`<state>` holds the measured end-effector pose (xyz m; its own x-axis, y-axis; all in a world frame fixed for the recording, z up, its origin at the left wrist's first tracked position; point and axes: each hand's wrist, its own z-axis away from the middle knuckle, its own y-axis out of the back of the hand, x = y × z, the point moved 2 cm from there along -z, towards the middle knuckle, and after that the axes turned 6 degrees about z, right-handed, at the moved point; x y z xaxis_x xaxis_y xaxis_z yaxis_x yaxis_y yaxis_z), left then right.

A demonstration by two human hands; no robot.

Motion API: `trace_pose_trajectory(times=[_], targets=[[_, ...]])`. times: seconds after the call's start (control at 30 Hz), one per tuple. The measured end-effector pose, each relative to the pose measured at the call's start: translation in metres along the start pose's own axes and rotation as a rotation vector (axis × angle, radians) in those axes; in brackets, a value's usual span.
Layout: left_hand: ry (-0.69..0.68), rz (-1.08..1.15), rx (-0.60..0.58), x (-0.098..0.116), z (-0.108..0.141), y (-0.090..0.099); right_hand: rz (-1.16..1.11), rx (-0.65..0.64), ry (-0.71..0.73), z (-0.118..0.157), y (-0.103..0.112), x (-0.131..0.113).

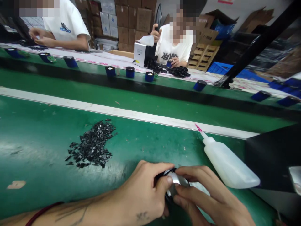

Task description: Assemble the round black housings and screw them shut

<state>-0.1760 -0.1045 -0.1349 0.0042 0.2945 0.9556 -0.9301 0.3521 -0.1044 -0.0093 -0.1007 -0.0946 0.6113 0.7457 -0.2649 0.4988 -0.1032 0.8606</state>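
Observation:
Near the bottom centre, my left hand is closed around a small round black and silver part, its thumb lying on the silver face. From the right, my right hand pinches the same part, with its fingertips on the edge and the silver face. The underside of the part is hidden by my fingers. A pile of small black plastic pieces lies on the green table, left of my hands. To the right, a translucent squeeze bottle with a pink tip lies on its side.
A white strip crosses the table. Beyond it, several dark blue cylinders stand in a row. Two people in white shirts sit at the far side, near a white box. A black box-like object stands at right.

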Motion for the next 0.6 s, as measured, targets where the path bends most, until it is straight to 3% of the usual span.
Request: trace_pose_trajectory(times=[0.2,0.27,0.33,0.43,0.5,0.6], targets=[[-0.009,0.015,-0.054,0.004,-0.004,0.000,-0.144,-0.099,-0.202,0.001,0.010,0.009],[0.025,0.067,-0.035,0.001,-0.007,0.000,-0.287,-0.048,-0.381,0.004,0.023,0.018],[0.065,0.105,-0.022,-0.002,-0.009,0.000,-0.562,-0.054,-0.654,0.010,0.029,0.026],[0.074,0.137,-0.018,0.000,-0.009,-0.001,-1.042,-0.273,-0.973,0.018,0.014,0.024],[0.080,0.173,-0.016,0.006,-0.008,0.000,-1.224,-0.386,-1.030,0.019,-0.003,0.021],[0.134,0.223,-0.019,0.015,-0.006,-0.001,-1.337,-0.417,-1.042,0.014,-0.017,0.022]])
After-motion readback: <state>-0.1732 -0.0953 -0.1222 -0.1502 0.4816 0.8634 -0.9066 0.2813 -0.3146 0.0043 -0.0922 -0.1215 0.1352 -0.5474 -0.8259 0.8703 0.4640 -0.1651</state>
